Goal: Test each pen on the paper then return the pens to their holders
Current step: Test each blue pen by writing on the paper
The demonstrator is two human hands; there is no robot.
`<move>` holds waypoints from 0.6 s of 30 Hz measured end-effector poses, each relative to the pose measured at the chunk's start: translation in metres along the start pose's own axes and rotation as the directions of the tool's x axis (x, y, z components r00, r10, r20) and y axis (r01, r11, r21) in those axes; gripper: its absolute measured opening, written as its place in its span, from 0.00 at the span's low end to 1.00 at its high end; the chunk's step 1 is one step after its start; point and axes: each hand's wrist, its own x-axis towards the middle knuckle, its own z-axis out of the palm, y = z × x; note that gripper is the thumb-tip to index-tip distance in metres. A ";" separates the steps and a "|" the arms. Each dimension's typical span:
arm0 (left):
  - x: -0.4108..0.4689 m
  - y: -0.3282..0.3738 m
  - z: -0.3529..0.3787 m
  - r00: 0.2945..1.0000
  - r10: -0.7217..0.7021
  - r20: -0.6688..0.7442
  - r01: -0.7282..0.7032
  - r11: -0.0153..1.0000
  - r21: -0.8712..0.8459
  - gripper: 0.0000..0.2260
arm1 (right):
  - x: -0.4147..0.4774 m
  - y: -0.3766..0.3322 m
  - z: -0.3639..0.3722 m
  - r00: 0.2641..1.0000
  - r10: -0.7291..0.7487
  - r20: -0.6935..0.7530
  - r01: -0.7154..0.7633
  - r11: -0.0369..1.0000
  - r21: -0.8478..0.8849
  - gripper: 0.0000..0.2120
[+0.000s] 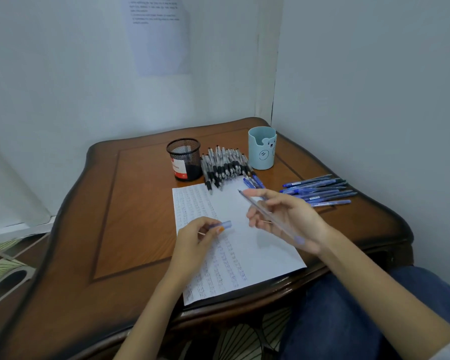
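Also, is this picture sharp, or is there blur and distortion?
Head view: wide-angle distortion bends the table edges; the right hand and its pen are motion-blurred; the cap in the left hand is soft; writing on the paper is unreadable; lighting is even.

Pens (pixel 225 165) between holders (pixel 184 159), behind paper (pixel 257 245)

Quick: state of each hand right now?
Left hand: pinching the blue pen cap.
Right hand: holding the uncapped pen.
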 end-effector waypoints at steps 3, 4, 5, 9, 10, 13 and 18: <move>-0.005 -0.002 0.000 1.000 0.003 -0.020 -0.002 1.000 0.012 0.02 | -0.004 0.019 0.014 0.991 -0.113 -0.065 0.127 0.949 0.288 0.16; -0.007 -0.003 0.000 1.000 0.007 -0.030 -0.006 1.000 0.017 0.02 | -0.004 0.028 0.017 0.982 -0.153 -0.109 0.175 0.954 0.244 0.14; -0.008 -0.004 0.000 0.999 0.010 -0.039 -0.010 1.000 0.016 0.02 | -0.006 0.035 0.022 0.971 -0.183 -0.154 0.206 0.966 0.154 0.12; -0.012 -0.006 -0.002 0.997 0.003 -0.073 -0.005 1.000 -0.016 0.01 | -0.010 0.061 0.029 0.911 -0.256 -0.323 0.162 0.943 -0.290 0.16; -0.012 -0.006 -0.002 0.997 0.006 -0.075 -0.007 1.000 -0.014 0.01 | -0.010 0.063 0.030 0.903 -0.266 -0.339 0.146 0.929 -0.340 0.19; -0.011 -0.007 -0.001 0.997 0.021 -0.072 -0.020 1.000 0.014 0.04 | -0.013 0.066 0.031 0.922 -0.243 -0.302 0.118 0.918 -0.378 0.19; -0.011 -0.011 0.000 0.997 0.027 -0.069 -0.024 0.999 0.044 0.02 | -0.015 0.068 0.030 0.929 -0.260 -0.263 0.089 0.848 -0.522 0.21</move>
